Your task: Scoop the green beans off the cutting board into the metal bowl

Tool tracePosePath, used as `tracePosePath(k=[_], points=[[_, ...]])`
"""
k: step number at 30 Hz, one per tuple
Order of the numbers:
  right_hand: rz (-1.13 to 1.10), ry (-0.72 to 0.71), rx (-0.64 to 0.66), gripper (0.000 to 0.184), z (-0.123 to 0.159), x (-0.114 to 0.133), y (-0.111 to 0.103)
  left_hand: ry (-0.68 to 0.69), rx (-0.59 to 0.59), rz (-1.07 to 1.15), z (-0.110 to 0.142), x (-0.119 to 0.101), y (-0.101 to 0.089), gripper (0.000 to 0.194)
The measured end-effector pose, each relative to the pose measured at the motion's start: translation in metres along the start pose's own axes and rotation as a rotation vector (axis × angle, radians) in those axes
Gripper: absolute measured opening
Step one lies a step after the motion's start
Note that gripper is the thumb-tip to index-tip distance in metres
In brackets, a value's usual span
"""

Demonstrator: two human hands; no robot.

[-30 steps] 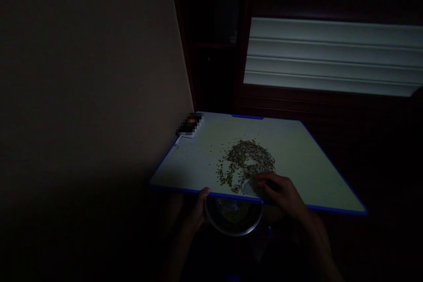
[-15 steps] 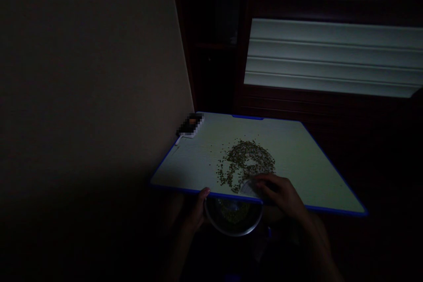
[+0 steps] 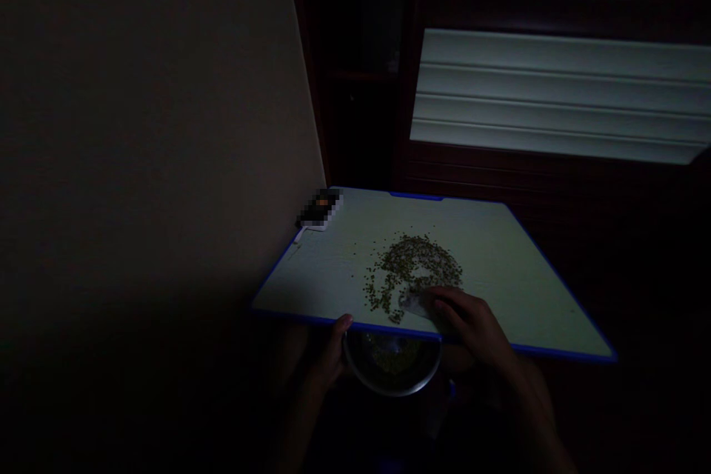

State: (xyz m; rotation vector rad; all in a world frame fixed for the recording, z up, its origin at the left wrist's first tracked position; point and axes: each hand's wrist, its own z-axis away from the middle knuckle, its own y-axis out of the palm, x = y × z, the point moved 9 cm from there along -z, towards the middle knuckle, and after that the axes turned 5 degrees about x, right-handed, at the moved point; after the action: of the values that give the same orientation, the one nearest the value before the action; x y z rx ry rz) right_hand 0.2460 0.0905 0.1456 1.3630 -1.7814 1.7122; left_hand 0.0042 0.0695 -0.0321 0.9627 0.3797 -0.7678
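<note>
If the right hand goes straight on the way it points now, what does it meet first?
Probably the small dark grains on the board, just past the pale flat piece under the right hand; depth is unclear.

The view is taken from a camera worn on the head and is aimed forward and downward. A pale-green rectangular board with a blue edge [image 3: 500, 274] is framed from close range, below and right of centre, with the left hand [image 3: 330, 355] and right hand [image 3: 472, 329] near the lower edge. A plain beige wall [image 3: 138, 163] fills the left side.
</note>
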Motion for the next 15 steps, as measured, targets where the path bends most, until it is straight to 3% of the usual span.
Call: tracePosePath(k=[7,15], points=[[-0.008,-0.005,0.037,0.029,-0.001,0.003,0.002,-0.009,0.04,0.008,-0.003,0.003,0.0,0.063],[-0.054,0.011,0.014,0.026,0.001,-0.006,-0.002,0.031,0.01,0.02,0.002,-0.004,0.004,0.053]])
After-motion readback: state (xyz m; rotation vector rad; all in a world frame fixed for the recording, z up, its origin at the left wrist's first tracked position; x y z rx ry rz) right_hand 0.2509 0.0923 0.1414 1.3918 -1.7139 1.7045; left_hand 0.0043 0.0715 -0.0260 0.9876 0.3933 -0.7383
